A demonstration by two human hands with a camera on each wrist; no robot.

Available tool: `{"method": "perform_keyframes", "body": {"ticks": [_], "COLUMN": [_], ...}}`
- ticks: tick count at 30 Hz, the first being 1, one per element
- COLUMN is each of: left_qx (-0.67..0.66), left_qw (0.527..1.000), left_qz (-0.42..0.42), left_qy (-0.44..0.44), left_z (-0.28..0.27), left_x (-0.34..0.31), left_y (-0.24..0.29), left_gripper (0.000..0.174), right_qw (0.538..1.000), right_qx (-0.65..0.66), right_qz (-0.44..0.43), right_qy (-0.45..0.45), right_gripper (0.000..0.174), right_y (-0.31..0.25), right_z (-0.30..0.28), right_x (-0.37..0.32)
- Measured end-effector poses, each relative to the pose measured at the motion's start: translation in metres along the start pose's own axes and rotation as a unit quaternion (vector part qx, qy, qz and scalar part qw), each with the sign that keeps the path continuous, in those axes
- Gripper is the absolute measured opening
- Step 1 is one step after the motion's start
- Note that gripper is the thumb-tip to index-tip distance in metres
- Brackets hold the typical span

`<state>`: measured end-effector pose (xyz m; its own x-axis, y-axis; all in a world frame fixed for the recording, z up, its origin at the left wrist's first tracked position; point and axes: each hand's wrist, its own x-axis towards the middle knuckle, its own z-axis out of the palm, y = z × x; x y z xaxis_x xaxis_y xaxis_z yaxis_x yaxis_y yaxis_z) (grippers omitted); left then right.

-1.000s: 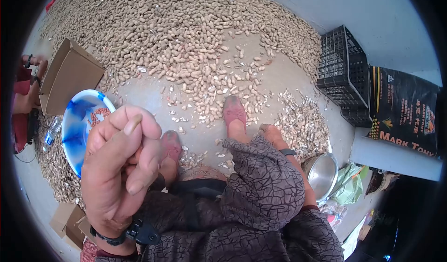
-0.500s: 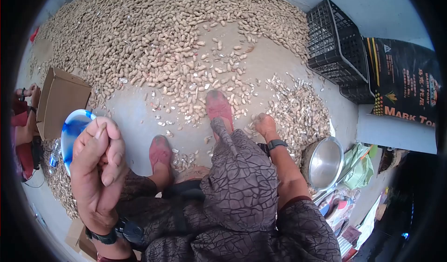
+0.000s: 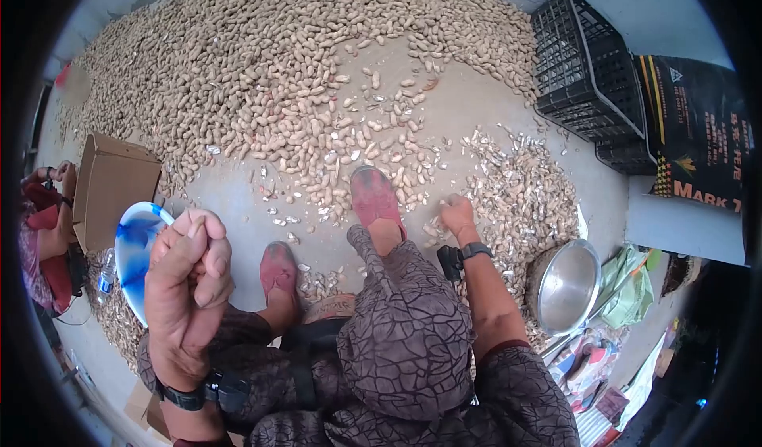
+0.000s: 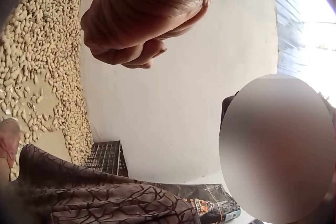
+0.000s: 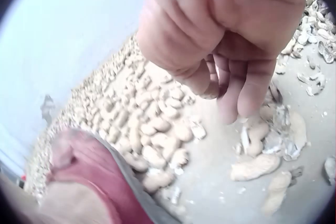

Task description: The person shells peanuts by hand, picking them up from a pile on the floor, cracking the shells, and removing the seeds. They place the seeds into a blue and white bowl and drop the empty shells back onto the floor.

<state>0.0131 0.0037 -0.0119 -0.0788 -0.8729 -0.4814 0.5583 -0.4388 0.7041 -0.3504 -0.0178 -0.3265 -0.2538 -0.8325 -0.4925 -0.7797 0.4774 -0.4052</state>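
My left hand [image 3: 189, 268] is raised over my lap with its fingers curled and the thumb against the index finger. Its palm is mostly hidden, so I cannot tell whether anything lies inside. In the left wrist view the same curled hand [image 4: 142, 19] shows against the wall. Low by my shoe, my right hand [image 3: 458, 215] reaches to the floor. In the right wrist view its loosely bent fingers [image 5: 247, 95] point down, the tips right by an unshelled peanut [image 5: 257, 134]. Another peanut [image 5: 256, 167] and broken shells [image 5: 283, 134] lie beside it.
A large peanut heap [image 3: 238, 74] spreads along the wall. Empty shells [image 3: 528, 201] are piled right of my red shoe [image 3: 375, 197]. A blue-white basin [image 3: 136, 244] and cardboard box [image 3: 115, 185] stand left; a metal bowl [image 3: 567, 287] and black crate [image 3: 587, 66] stand right.
My right hand has come out from beside my knee and stretched forward over the floor near the shells. My left hand stays curled, now farther from the camera. The head view has shifted.
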Motion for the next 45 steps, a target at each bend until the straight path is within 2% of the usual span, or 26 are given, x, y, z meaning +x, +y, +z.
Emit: {"method": "perform_keyframes", "body": {"ticks": [1,2,3,4,6,10,13,18,20,25,29,32,34,36,38,40,42,45], "left_qx": [0.003,0.005,0.0,-0.003,0.009,0.049,0.063,0.111,0.061,-0.003,-0.08,-0.114,-0.13,-0.123,-0.145,-0.154,-0.131,-0.079], "left_qw": [1.0,1.0,0.999,0.999,0.997,0.994,0.989,0.98,0.974,0.964,0.954,0.936,0.932,0.934,0.925,0.923,0.937,0.95], "left_qz": [-0.005,-0.009,-0.008,-0.002,-0.006,0.007,0.016,0.057,0.057,0.141,0.149,0.162,0.162,0.166,0.148,0.136,0.111,0.1], "left_qy": [-0.01,-0.02,-0.035,-0.04,-0.078,-0.103,-0.135,-0.153,-0.213,-0.227,-0.249,-0.292,-0.298,-0.292,-0.318,-0.325,-0.304,-0.285], "left_z": [0.002,0.004,0.005,0.006,0.011,0.028,0.036,0.049,0.048,0.047,0.041,0.037,0.028,0.025,0.023,0.025,0.026,0.028], "left_x": [-0.001,-0.002,-0.003,-0.004,-0.007,-0.016,-0.02,-0.026,-0.027,-0.027,-0.028,-0.026,-0.025,-0.029,-0.028,-0.027,-0.022,-0.016], "left_y": [-0.001,-0.002,-0.004,-0.006,-0.009,-0.013,-0.014,-0.016,-0.016,-0.009,0.0,0.009,0.014,0.019,0.018,0.016,0.014,0.008], "left_gripper": [0.015,0.015,0.016,0.016,0.018,0.02,0.021,0.028,0.032,0.032,0.028,0.022,0.019,0.017,0.014,0.014,0.016,0.019], "right_qw": [1.0,0.979,0.916,0.917,0.851,0.843,0.803,0.807,0.797,0.791,0.786,0.81,0.863,0.858,0.822,0.825,0.787,0.774], "right_qx": [0.0,0.201,0.392,0.391,0.511,0.493,0.501,0.441,0.41,0.402,0.41,0.388,0.276,0.255,0.292,0.305,0.371,0.401], "right_qz": [-0.002,0.015,0.029,0.023,-0.048,-0.153,-0.248,-0.313,-0.34,-0.334,-0.341,-0.322,-0.379,-0.409,-0.41,-0.381,-0.362,-0.349], "right_qy": [0.005,-0.039,-0.081,-0.076,-0.112,-0.153,-0.206,-0.237,-0.283,-0.318,-0.313,-0.299,-0.19,-0.178,-0.265,-0.285,-0.334,-0.344], "right_gripper": [0.023,0.02,0.017,0.017,0.019,0.023,0.032,0.037,0.04,0.04,0.039,0.037,0.036,0.042,0.039,0.042,0.045,0.046], "right_y": [-0.004,-0.007,-0.016,-0.028,-0.061,-0.122,-0.163,-0.234,-0.259,-0.3,-0.314,-0.321,-0.325,-0.332,-0.332,-0.332,-0.326,-0.314], "right_z": [-0.008,-0.018,-0.033,-0.05,-0.091,-0.156,-0.188,-0.226,-0.231,-0.219,-0.207,-0.206,-0.205,-0.204,-0.203,-0.195,-0.184,-0.176], "right_x": [-0.003,-0.01,-0.02,-0.032,-0.057,-0.1,-0.133,-0.191,-0.21,-0.238,-0.244,-0.252,-0.262,-0.265,-0.26,-0.261,-0.251,-0.236]}}
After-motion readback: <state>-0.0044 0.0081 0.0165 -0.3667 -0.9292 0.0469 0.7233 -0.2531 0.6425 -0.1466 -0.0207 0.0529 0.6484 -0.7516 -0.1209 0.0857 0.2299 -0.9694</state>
